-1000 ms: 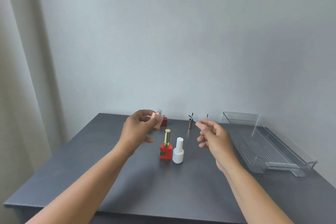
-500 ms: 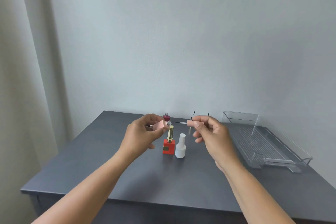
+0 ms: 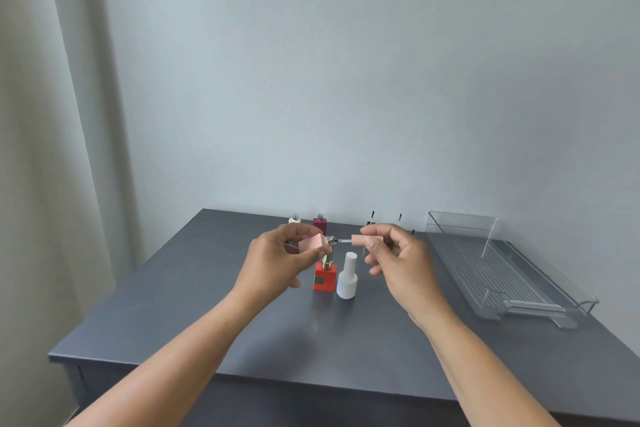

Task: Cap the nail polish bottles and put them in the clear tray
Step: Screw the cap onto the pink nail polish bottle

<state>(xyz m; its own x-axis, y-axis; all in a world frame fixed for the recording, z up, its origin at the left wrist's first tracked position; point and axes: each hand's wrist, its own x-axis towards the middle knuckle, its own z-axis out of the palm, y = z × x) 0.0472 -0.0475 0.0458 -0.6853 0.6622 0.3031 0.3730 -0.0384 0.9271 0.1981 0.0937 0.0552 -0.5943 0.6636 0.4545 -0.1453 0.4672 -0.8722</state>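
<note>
My left hand [image 3: 277, 262] grips a pink square nail polish bottle [image 3: 313, 242], tipped sideways with its silver neck pointing right. My right hand [image 3: 394, 258] pinches the matching pink cap [image 3: 362, 239], and the tip of its brush stem sits in the bottle's neck. Below them a red bottle with a gold cap [image 3: 325, 276] and a capped white bottle [image 3: 347, 277] stand on the dark table. At the back stand an open pale bottle [image 3: 294, 219] and an open dark red bottle [image 3: 320, 222]. The clear tray [image 3: 502, 263] lies at the right and holds nothing.
Loose caps with brushes pointing up [image 3: 400, 217] stand near the back edge behind my right hand. The dark grey table [image 3: 311, 340] ends at a front edge close to me. A curtain [image 3: 41, 149] hangs at the left, a plain wall behind.
Both hands have come together above the table's middle. The cap turned sideways and its brush has entered the pink bottle's neck. The view shifted slightly.
</note>
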